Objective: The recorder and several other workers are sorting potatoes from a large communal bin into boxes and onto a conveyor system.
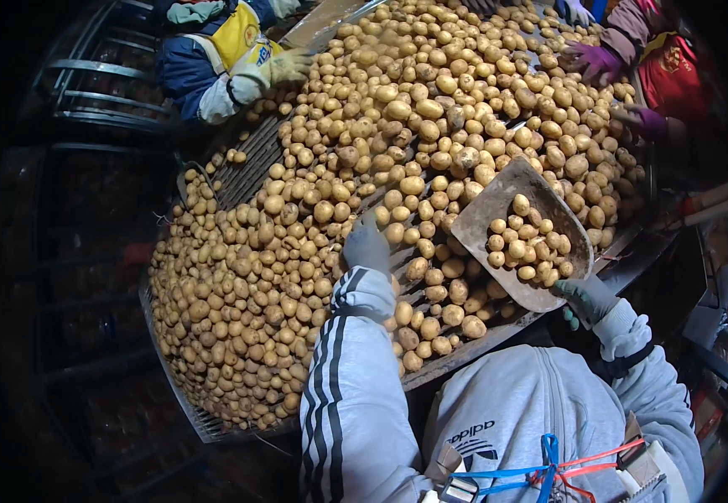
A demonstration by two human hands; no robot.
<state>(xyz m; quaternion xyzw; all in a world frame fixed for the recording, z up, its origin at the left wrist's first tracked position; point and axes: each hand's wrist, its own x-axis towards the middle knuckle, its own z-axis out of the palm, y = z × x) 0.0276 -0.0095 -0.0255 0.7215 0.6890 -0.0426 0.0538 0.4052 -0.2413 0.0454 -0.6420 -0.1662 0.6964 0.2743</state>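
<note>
My right hand [586,298], in a grey-green work glove, grips the near end of a dirty, worn scoop [474,226]. The scoop is tilted above the sorting table and carries a small heap of potatoes [529,242]. In the middle of the table, my left hand [367,244], in a grey glove, reaches down among loose potatoes [424,248]. Its fingers are mostly hidden by the back of the hand, so whether it holds a potato does not show. Dark slats [405,258] show between the potatoes beside it.
A dense pile of potatoes [232,314] covers the left side, up to the table's metal edge [172,377]. Across the table, a co-worker's yellow-gloved hand [288,66] rests by the pile. Purple-gloved hands [593,61] work at the far right. Metal railings [106,66] stand at far left.
</note>
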